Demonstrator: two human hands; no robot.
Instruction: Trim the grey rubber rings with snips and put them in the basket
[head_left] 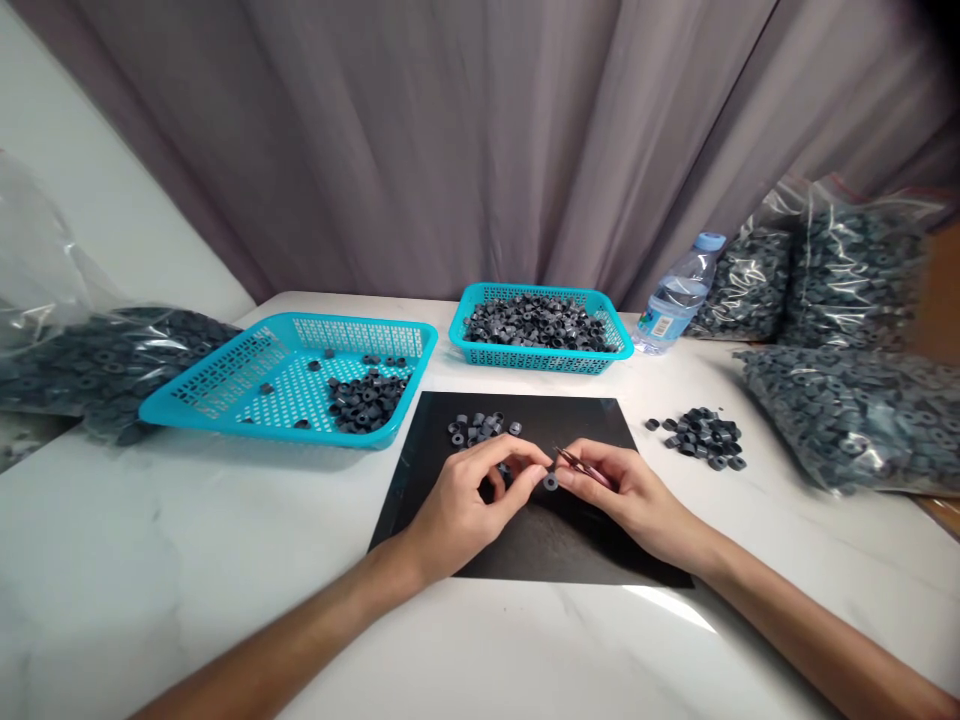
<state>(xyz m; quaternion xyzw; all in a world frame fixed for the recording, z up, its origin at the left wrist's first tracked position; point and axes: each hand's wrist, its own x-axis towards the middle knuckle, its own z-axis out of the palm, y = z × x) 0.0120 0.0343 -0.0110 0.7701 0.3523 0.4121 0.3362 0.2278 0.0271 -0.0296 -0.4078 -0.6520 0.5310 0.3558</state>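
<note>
Over the black mat [510, 545], my left hand [469, 500] is closed, thumb and forefinger pinched together; whatever is between those tips is too small to make out. A small grey ring-shaped part [551, 482] shows just below the fingertips, between both hands. My right hand [626, 495] is closed round a pair of slim tweezers [592, 468], their points toward the left fingertips. Its thumb and forefinger come close to the ring; whether they touch it I cannot tell. Behind my left hand sits a loose group of grey ring-shaped parts [480, 428], partly hidden by the fingers.
A blue basket [289, 432] at left holds some parts; another blue basket [540, 365] behind is heaped with them. Right of the mat lies a small pile of parts [705, 435]. A water bottle [675, 300] and full plastic bags [855, 410] stand right, another bag [127, 360] left.
</note>
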